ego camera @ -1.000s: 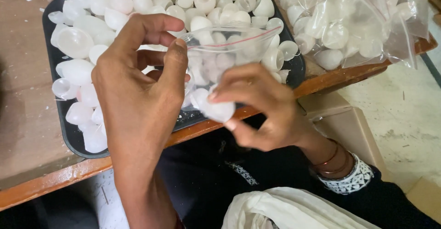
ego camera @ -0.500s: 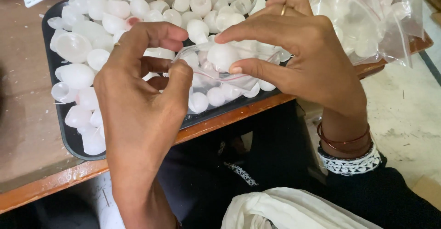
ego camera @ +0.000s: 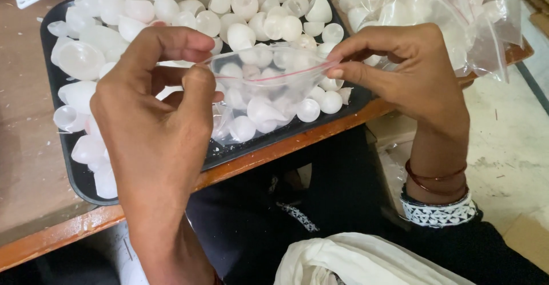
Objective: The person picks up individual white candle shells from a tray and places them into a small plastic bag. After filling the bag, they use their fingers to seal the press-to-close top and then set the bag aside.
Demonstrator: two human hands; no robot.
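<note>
lap: nearest the camera there's a bundle of white cloth (ego camera: 366, 262) lying on the person's dark clothing

right wrist: a couple of thin reddish bangles (ego camera: 436, 179) above a black cuff with white pattern

left hand: the left hand (ego camera: 151, 125) is up in front of the tray, thumb and forefinger pinched together on the left end of the bag's mouth, so it's clamped on the plastic

right hand: the right hand (ego camera: 409, 73) does the same on the other end, thumb and first fingers pressed tight on the strip, closed on it

small bag: a small clear zip bag (ego camera: 260, 84) is stretched between the two hands, held in the air just above the near edge of the tray; the thin red line of its seal runs straight from one pinch to the other, and its mouth looks partly parted above that line; can't really tell how many white pieces are inside vs. seen through it

tray: black tray (ego camera: 57, 84) sitting on the table, near edge close to the table edge

pieces: the tray is heaped with white translucent domed shells (ego camera: 246, 4), some rounded side up, some showing the hollow

table: brown wooden table (ego camera: 23, 165) with an orange-ish front edge

big bag: further off to the right, a large clear bag (ego camera: 457, 10) stuffed with the same white shells, resting at the table corner just beside the tray
</note>
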